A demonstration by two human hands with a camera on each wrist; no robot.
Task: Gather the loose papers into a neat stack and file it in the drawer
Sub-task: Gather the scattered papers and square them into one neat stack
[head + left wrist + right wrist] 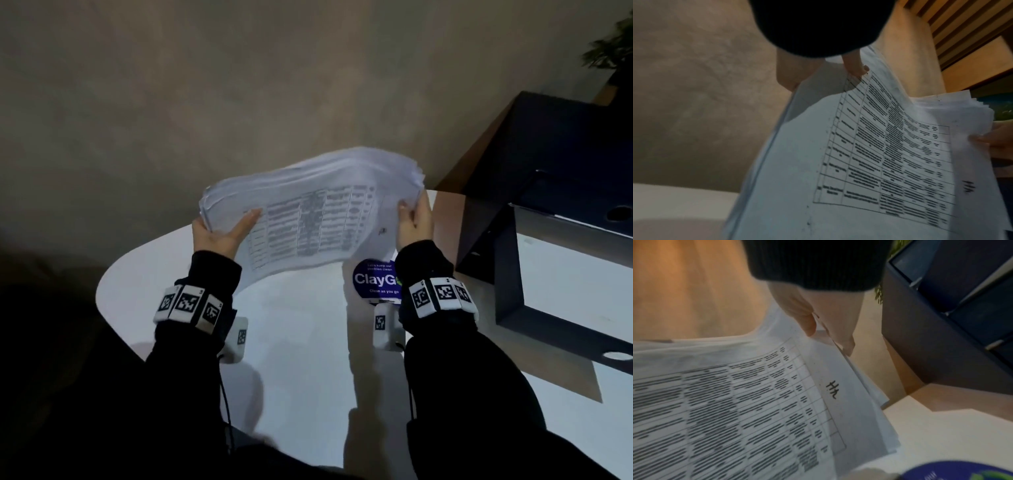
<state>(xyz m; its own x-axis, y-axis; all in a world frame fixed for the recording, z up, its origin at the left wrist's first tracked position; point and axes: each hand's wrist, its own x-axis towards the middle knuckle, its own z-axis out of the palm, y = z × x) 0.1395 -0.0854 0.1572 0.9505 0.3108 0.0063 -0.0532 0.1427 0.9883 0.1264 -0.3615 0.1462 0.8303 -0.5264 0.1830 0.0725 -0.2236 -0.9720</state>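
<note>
A thick stack of white papers (308, 212) with a printed table on its top sheet hangs in the air above the far edge of the white table (301, 342). My left hand (219, 229) grips the stack's left end, thumb on top. My right hand (412, 219) grips the right end, thumb on the top sheet. The sheets sag in the middle and their edges are fanned unevenly. The left wrist view shows the stack (869, 162) bending away from my left hand (797, 71). In the right wrist view my right hand (818, 318) pinches the paper's (735, 402) margin by a handwritten mark.
A dark cabinet with drawers (555, 164) stands to the right, also seen as the cabinet (951, 313) in the right wrist view. A blue round sticker (375, 279) lies on the table under the stack's right side. A dark frame (513, 274) sits on the table's right part.
</note>
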